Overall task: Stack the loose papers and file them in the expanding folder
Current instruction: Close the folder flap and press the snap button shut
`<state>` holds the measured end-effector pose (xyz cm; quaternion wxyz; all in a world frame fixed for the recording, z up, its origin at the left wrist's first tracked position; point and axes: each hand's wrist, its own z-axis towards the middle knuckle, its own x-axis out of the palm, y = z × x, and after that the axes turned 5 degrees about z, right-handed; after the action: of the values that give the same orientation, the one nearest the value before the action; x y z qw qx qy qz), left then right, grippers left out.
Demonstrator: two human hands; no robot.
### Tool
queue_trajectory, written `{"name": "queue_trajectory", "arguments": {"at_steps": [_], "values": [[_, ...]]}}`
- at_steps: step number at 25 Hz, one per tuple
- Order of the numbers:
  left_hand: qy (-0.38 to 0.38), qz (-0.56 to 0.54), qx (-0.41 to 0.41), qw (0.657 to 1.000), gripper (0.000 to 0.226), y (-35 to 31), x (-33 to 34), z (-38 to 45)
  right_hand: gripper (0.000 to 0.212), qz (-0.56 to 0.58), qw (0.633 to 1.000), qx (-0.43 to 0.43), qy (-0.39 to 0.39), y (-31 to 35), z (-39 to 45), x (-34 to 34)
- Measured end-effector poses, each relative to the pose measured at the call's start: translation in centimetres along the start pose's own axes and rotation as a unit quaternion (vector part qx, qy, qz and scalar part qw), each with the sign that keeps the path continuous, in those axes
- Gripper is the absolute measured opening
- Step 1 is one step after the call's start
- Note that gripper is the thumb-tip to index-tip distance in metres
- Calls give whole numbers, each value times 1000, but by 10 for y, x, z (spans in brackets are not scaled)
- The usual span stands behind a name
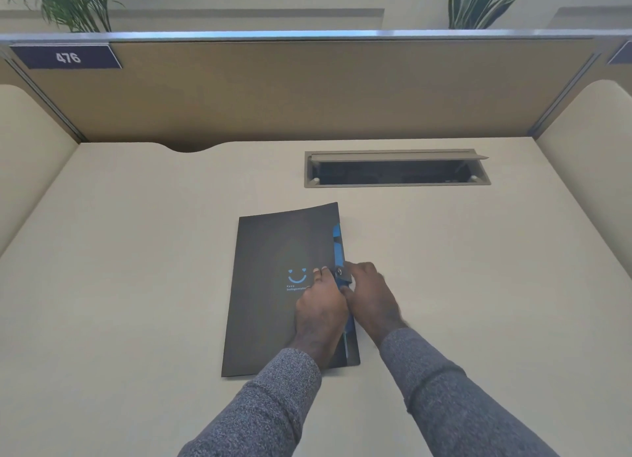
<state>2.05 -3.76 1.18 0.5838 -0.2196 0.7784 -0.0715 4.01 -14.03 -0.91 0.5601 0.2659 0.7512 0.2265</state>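
A black expanding folder (270, 285) with a blue smile print lies flat on the beige desk, its cover down and a blue inner edge showing along its right side. My left hand (319, 311) presses on the cover near the right edge, fingers on the folder. My right hand (371, 294) grips the small black snap tab (343, 273) at the folder's right edge. No loose papers are in sight.
An open cable tray (396, 171) is sunk into the desk (136, 285) behind the folder. A tan partition (307, 90) with a "476" label (66, 57) closes the back; padded side panels stand left and right. Plants rise behind the partition.
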Motion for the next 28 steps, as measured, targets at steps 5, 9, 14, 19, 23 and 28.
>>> {"name": "queue_trajectory", "arguments": {"at_steps": [5, 9, 14, 19, 23, 28], "values": [[-24, 12, 9, 1000, 40, 5, 3, 3, 33, -72, 997, -15, -16, 4, 22, 8], [-16, 40, 0, 999, 39, 3, 8, 3, 32, 52, 997, 17, -50, 0, 19, 8], [35, 80, 1, 996, 41, 7, 13, 0, 22, 69, 995, 1, -71, -5, 12, 8], [71, 90, 40, 993, 51, 38, 16, 8, 27, -52, 994, -90, -42, -6, 9, 16], [105, 51, 65, 991, 58, 54, 18, 10, 34, -139, 983, -110, -49, -4, 13, 24], [119, 65, 65, 989, 64, 57, 19, 12, 39, -232, 962, -140, -31, -3, 9, 31]]}}
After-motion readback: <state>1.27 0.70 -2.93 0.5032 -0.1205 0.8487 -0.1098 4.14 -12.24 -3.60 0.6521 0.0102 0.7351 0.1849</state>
